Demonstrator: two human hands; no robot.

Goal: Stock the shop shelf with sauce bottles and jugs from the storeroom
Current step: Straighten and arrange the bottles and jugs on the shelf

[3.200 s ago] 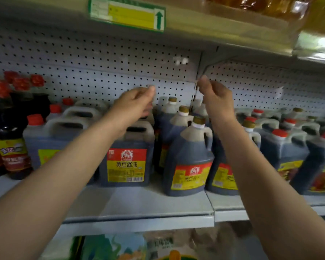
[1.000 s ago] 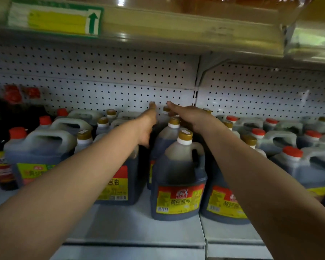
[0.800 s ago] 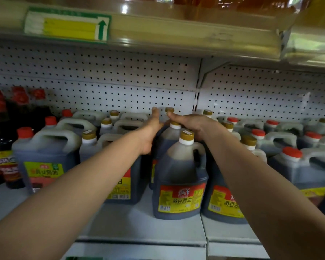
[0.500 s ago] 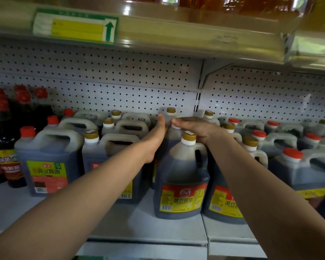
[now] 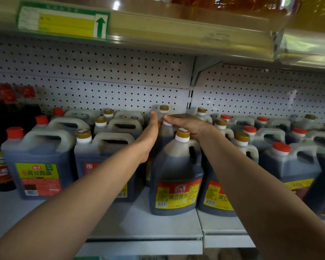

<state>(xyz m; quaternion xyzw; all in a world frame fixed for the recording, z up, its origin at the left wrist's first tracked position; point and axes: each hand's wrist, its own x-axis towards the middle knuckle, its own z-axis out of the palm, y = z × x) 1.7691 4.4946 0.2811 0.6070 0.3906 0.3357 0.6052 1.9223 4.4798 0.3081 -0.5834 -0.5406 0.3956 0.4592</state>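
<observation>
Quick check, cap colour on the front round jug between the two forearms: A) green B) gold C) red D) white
B: the front round jug wears a gold cap above a white collar, just in front of the right hand; red caps sit only on jugs farther left and right.

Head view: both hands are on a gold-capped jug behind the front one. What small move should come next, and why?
Probably nudge the second-row jug straight back into line. The left hand lies flat against its left side and the right hand covers its top, just behind the front jug. A gold-capped rear jug stands close behind, so room looks short.
</observation>
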